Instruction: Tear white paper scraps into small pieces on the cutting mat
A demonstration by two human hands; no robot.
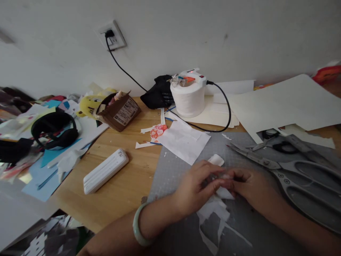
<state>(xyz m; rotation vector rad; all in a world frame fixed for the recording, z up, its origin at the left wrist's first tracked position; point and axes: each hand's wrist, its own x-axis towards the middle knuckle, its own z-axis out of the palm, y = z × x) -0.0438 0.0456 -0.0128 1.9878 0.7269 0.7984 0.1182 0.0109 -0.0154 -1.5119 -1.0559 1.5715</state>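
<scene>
Close together over the grey cutting mat (173,177), my left hand (199,185) and my right hand (246,183) meet at the fingertips. Both pinch a small piece of thin white paper (225,193); the fingers hide much of it. A pale green bangle (137,225) circles my left wrist. Just beyond the fingers lies a small white scrap (216,160). Crumpled thin white strips (213,209) lie on the mat below my hands. Large grey-handled scissors (279,169) rest to the right of my right hand.
A white spool (188,101) stands near the wall with a corded tool on top. Nearby are white paper (183,140), black-handled scissors (285,146), a cardboard box (119,112) and a long white case (106,170). A headset (54,129) sits among papers at left.
</scene>
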